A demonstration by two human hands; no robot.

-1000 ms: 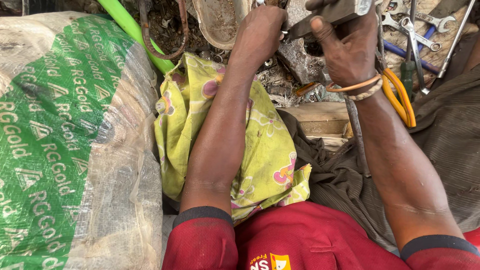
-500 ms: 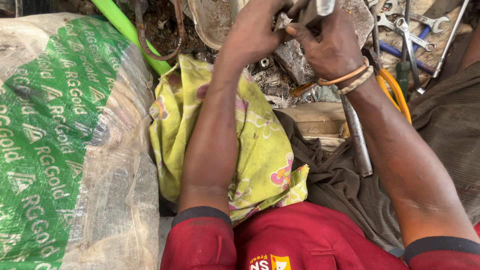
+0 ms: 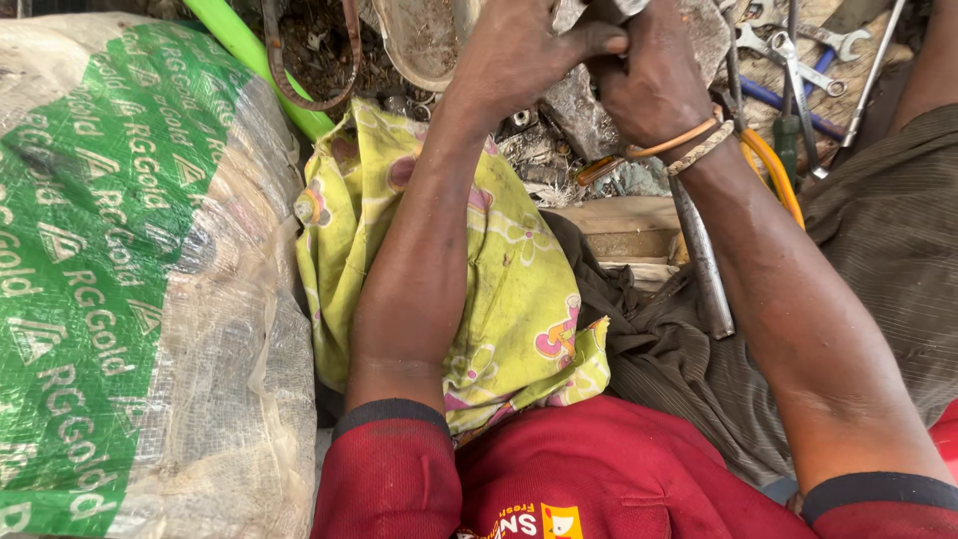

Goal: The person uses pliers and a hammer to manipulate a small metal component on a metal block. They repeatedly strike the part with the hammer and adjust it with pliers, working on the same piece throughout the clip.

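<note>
1. we see our left hand point(image 3: 524, 50) and right hand point(image 3: 654, 85) pressed together at the top edge of the view, both working one small grey metal part point(image 3: 611, 10) that is mostly cropped out.
2. the left fingers are curled, with the thumb laid across toward the right hand; the right fingers are folded shut around the part. we cannot tell exactly how the part is pinched, since the frame cuts it off.
3. the right wrist wears an orange band and a cord bracelet point(image 3: 689, 145).
4. under the forearms lies a yellow flowered cloth point(image 3: 509, 299) over the lap, with a steel rod point(image 3: 702, 260) resting beside it on dark fabric.
5. to the left stands a green and white woven sack point(image 3: 110, 279); above it runs a green pipe point(image 3: 254, 55). spanners point(image 3: 798, 45) lie scattered at the upper right among scrap.
6. our judgement of the risk: the part sits over loose, cluttered scrap, so a slip of the grip could drop it where it is hard to find, and hands this close together could pinch a finger if force is applied suddenly.
</note>
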